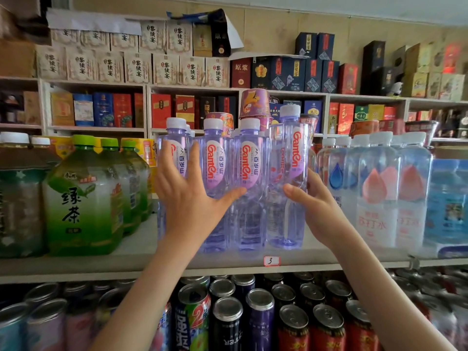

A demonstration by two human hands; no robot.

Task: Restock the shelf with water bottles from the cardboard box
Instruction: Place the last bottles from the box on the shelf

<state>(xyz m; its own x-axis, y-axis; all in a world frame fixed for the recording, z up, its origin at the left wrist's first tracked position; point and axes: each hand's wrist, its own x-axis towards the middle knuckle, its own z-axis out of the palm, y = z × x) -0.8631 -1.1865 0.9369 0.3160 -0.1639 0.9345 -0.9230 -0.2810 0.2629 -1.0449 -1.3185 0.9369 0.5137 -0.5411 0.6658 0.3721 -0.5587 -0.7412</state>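
Pressing ribbed plastic bottles (249, 163), the left grip (192, 201) lies splayed; the right grip (320, 207) clamps 1 cylindrical bottle (288, 148).

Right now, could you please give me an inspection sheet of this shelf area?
Surface: shelf board, stocked, price tag marked 3 on its edge.
Job's things: Ganten bottles standing in rows; rightmost bottle in hand; cardboard box not in view.
Clutter: nothing seen.
Hands: left hand open, fingers spread against the bottles; right hand grips the rightmost bottle.
Cables: nothing seen.
Surroundings: green tea jugs left, peach-label bottles right, cans below, boxed goods above.
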